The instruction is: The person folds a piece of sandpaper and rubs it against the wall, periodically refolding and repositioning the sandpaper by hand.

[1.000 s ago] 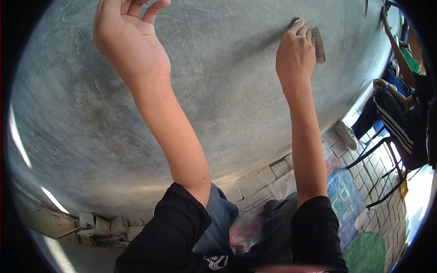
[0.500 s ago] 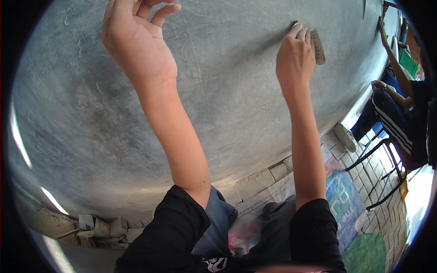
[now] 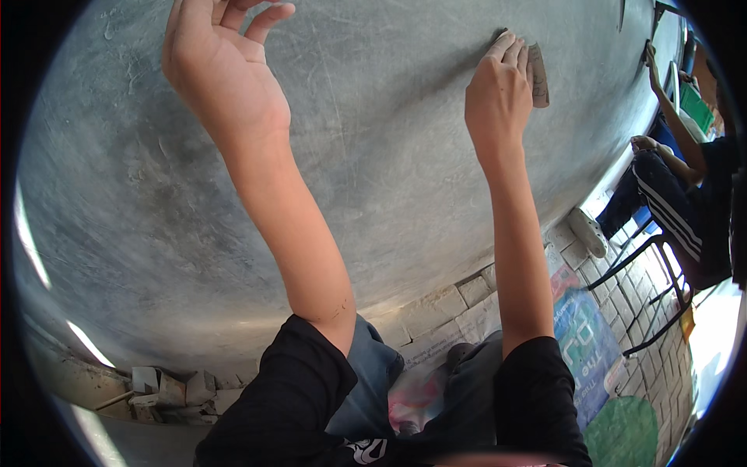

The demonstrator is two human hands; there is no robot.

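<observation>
A large grey, scuffed wall point(image 3: 381, 179) with a smooth plaster-like surface fills most of the view. My right hand point(image 3: 498, 101) presses a piece of sandpaper point(image 3: 538, 76) flat against it, fingers laid over the sheet. The sandpaper's brownish back curls out beside the fingers, and a dark edge shows past the fingertips. My left hand point(image 3: 229, 74) is raised at the upper left, palm showing and fingers loosely bent apart. Nothing shows in it, though the top edge of the picture cuts off some fingertips.
At the right, a co-worker sits on a dark-framed chair point(image 3: 657, 241), one hand point(image 3: 650, 56) reaching up to the same wall. Paving bricks point(image 3: 622, 307) and printed plastic sheeting point(image 3: 583, 335) cover the floor. Broken blocks point(image 3: 175, 389) lie along the wall's foot at the lower left.
Both my hands appear slightly farther left and up, with the sandpaper still under my right hand. The co-worker's raised hand has shifted a little lower on the wall.
</observation>
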